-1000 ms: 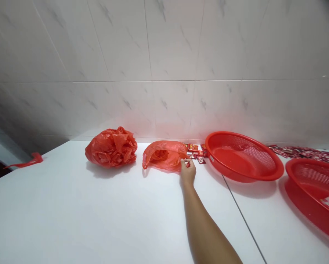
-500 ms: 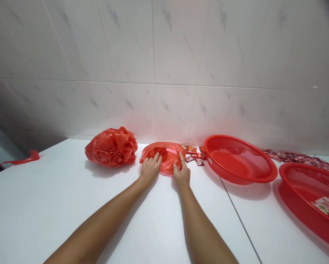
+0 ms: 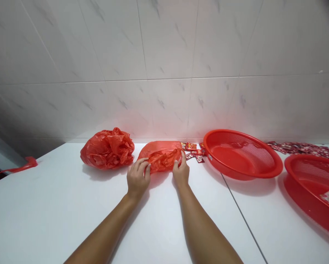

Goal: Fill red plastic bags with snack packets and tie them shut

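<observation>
A thin red plastic bag (image 3: 161,154) lies on the white table between my two hands, its mouth towards me. My left hand (image 3: 138,176) has its fingers closed on the bag's left edge. At the right edge, my right hand (image 3: 181,169) pinches the plastic between thumb and fingers. Whatever the bag holds is hidden by its folds. Just to its right, several small red sachets (image 3: 196,151) lie by the wall. To the left sits a larger crumpled bundle of red plastic bags (image 3: 108,149), apart from my hands.
A red plastic basket (image 3: 241,156) stands right of the sachets. Beyond it is a second red basket (image 3: 304,183) with a printed label or packet inside. Many dark red packets (image 3: 304,149) lie along the tiled wall (image 3: 167,106). A red plastic strip (image 3: 24,165) hangs over the table's left edge.
My left hand has moved from inside the bag to its left edge. The pink item seen in the bag's mouth is now out of sight. The view has shifted slightly.
</observation>
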### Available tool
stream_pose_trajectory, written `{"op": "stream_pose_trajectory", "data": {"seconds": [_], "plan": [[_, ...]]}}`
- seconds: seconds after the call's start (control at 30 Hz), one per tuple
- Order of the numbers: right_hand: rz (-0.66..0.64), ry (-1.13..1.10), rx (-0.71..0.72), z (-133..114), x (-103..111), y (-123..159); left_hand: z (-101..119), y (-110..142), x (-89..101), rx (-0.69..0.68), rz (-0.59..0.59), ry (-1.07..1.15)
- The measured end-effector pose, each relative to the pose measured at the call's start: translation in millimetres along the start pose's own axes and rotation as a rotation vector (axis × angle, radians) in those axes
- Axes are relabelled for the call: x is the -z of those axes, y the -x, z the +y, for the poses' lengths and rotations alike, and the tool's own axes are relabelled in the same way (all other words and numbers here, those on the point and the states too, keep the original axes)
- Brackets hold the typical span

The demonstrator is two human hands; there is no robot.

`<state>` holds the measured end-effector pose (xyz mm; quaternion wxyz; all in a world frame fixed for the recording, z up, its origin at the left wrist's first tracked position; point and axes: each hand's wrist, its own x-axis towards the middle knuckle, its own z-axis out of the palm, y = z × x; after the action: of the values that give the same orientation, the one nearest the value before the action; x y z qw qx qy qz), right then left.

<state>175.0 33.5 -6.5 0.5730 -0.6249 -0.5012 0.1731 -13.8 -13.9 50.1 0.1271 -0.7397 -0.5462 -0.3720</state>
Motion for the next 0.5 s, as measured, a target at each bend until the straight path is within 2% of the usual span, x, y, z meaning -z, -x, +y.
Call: {"op": "stream_pose_trajectory", "data": {"seconds": [0.03, 0.07, 0.13, 0.17, 0.27, 0.4, 0.5], "plan": [[-0.012, -0.011, 0.008, 0, 2, 0, 2, 14, 0.3, -0.066, -0.005, 0.001], [-0.028, -0.026, 0.015, 0, 4, 1, 5, 26, 0.5, -0.170, -0.062, 0.015], [-0.049, -0.053, 0.000, 1, 6, 0, 10, 46, 0.9, -0.337, -0.224, 0.061], [-0.055, -0.066, -0.023, 2, 6, -1, 13, 53, 1.3, -0.369, -0.292, 0.087], [-0.049, -0.155, -0.110, 8, 4, -5, 20, 63, 2.3, -0.321, -0.404, 0.156], [-0.012, -0.313, -0.104, 23, -2, -11, 22, 62, -1.2, -0.214, -0.532, 0.245], [0.014, -0.355, -0.068, 32, -5, -15, 17, 58, -6.1, -0.073, -0.534, 0.400]]}}
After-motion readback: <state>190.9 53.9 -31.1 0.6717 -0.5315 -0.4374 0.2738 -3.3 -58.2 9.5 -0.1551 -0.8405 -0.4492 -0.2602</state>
